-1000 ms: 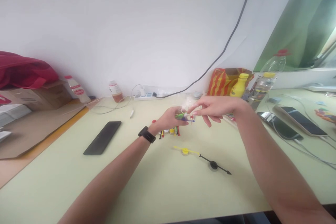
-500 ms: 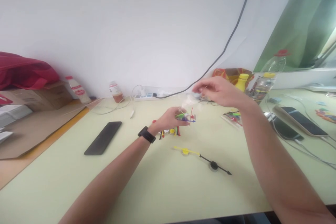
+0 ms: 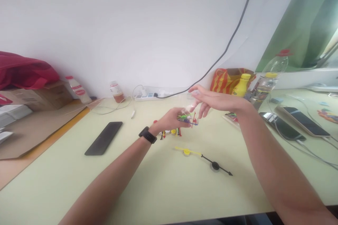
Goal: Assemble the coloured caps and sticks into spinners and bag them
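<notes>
My left hand point(image 3: 174, 119), with a black watch on its wrist, is closed around a clear plastic bag point(image 3: 190, 119) of small coloured arrow-shaped spinners in green, blue and red. At the bag's upper end is my right hand point(image 3: 208, 99), its fingers stretched and apart; whether they touch the film is unclear. A yellow spinner point(image 3: 186, 152) and a black spinner point(image 3: 215, 166) lie tip to tip on the table in front. More small coloured pieces point(image 3: 173, 132) lie below my left hand, partly hidden by it.
A black phone point(image 3: 104, 138) lies to the left. Bottles point(image 3: 79, 90) and a power strip point(image 3: 146, 97) stand along the wall. On the right are a striped bag point(image 3: 223, 79), a yellow bottle point(image 3: 241, 85), charging phones point(image 3: 303, 121) and another spinner packet point(image 3: 231, 116), partly behind my right arm.
My right hand has moved left and slightly down to the bag, and its fingers have spread. My left hand holds the bag in nearly the same place.
</notes>
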Tool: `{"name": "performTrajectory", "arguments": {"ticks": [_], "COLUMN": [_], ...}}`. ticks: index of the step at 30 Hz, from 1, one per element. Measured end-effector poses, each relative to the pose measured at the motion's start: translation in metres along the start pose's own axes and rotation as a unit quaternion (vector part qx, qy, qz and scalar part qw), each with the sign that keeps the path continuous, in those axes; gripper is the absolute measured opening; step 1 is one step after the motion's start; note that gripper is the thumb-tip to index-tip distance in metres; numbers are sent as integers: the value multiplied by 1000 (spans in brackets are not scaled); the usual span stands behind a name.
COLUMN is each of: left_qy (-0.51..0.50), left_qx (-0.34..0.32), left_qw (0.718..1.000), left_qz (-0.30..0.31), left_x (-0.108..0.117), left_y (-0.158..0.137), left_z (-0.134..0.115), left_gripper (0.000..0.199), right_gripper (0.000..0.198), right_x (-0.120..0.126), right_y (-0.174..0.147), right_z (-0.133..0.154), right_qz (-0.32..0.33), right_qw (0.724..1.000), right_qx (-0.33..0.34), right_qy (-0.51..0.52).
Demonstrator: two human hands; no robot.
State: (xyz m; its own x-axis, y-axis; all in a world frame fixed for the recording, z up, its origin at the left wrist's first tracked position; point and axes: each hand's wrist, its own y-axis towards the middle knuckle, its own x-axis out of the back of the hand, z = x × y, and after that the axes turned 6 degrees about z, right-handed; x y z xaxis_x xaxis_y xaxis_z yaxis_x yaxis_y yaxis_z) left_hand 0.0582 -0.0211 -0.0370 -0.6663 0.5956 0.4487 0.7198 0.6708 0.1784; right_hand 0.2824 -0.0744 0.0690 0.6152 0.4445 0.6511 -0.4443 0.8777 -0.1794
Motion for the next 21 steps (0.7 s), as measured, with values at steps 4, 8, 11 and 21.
{"name": "performTrajectory", "arguments": {"ticks": [4, 8, 11, 21], "left_qy": [32, 26, -37, -48], "left_qx": [-8, -3, 36, 37], "left_qw": [999, 999, 998, 998], "left_qz": [15, 22, 42, -7], "left_x": [1, 2, 0, -9], "left_y": [1, 2, 2, 7], "left_z": [1, 5, 7, 16], "left_gripper": [34, 34, 40, 35], "right_gripper": [61, 49, 44, 18], "right_x": [2, 9, 14, 14], "right_y": [2, -1, -5, 5], "right_z": [-4, -11, -13, -14], "right_qz": [40, -36, -121, -241], "right_qw": [999, 996, 983, 954], "right_qx": [10, 44, 98, 133], "right_qy": [33, 65, 99, 119]}}
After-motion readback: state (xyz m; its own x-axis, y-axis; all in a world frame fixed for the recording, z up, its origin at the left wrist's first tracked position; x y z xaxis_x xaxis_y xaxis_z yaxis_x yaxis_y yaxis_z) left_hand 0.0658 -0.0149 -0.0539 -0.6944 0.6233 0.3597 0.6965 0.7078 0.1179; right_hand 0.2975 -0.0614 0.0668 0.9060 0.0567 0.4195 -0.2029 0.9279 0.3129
